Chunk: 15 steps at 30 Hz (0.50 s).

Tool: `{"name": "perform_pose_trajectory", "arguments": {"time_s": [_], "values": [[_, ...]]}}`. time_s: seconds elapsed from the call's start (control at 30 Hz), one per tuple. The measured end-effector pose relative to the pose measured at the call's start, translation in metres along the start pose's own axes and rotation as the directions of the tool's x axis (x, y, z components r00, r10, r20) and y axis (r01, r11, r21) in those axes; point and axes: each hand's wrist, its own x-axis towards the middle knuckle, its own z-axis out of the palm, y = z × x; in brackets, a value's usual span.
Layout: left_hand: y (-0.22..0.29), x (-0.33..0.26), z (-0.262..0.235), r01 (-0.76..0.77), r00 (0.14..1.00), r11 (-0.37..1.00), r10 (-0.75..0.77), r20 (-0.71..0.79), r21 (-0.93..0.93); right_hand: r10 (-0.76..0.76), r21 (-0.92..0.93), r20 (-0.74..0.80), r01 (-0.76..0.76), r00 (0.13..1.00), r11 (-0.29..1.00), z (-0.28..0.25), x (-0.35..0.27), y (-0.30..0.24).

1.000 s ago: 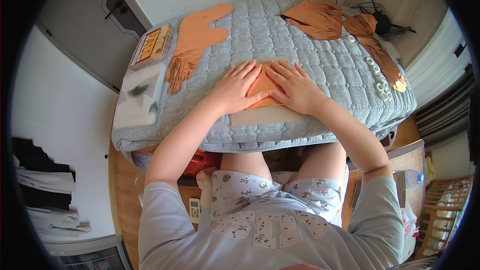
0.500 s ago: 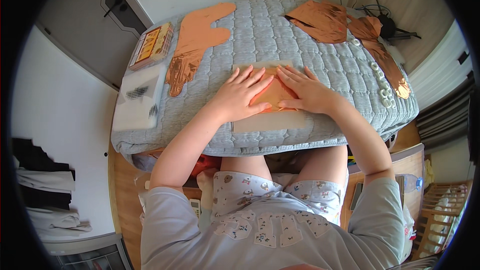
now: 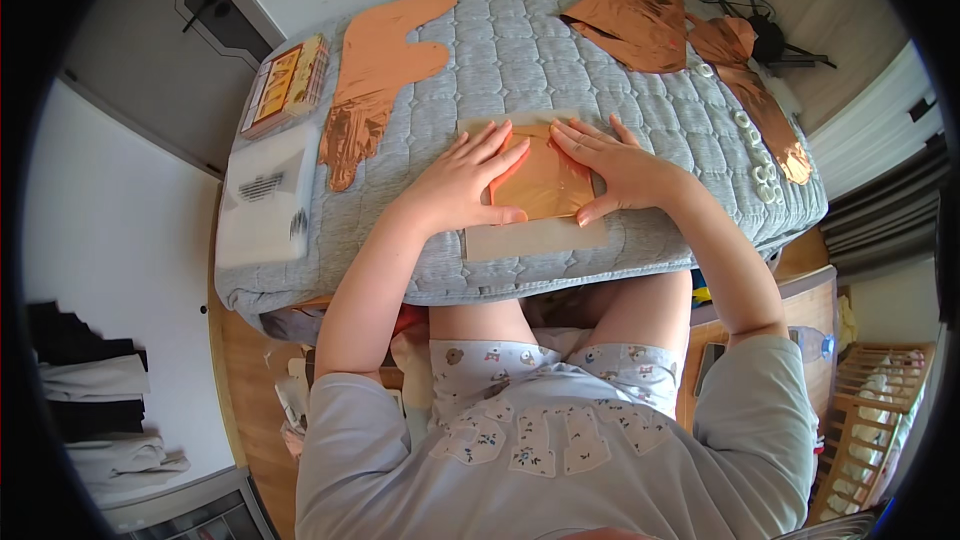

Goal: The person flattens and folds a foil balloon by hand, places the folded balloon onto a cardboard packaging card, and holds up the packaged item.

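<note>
A folded, shiny copper-coloured foil piece (image 3: pixel 545 185) lies on a pale, flat rectangular sheet (image 3: pixel 535 242) near the front edge of the bed. My left hand (image 3: pixel 460 178) rests flat on the foil's left side, fingers pointing away from me and thumb out along its near left corner. On the opposite side, my right hand (image 3: pixel 628 174) presses down with spread fingers, its thumb by the near right corner. The foil's middle shows between both hands. Its outer edges are partly hidden under my fingers.
Flat copper foil shapes lie at the left (image 3: pixel 385 50) and far right (image 3: pixel 640 25) of the quilted bed (image 3: pixel 510 55). Boxed packs (image 3: pixel 285 85) and a clear plastic bag (image 3: pixel 265 200) sit at the left edge. Several white rings (image 3: pixel 765 180) lie at the right.
My hands have moved apart on the foil, the left one leftward, so more of its middle shows. The whole view has shifted slightly.
</note>
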Motion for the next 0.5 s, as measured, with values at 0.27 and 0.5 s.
{"name": "perform_pose_trajectory", "arguments": {"time_s": [0.27, 0.5], "values": [[0.005, -0.002, -0.002, 0.017, 1.000, 1.000, -0.017, -0.013, -0.007, -0.001, 0.142, -0.042, 0.007, 0.999, 0.990, -0.006, -0.003, 0.000], [0.007, -0.001, -0.003, 0.057, 0.998, 0.998, -0.058, -0.019, -0.009, 0.190, 0.697, -0.336, 0.108, 0.922, 0.708, -0.009, 0.005, -0.010]]}}
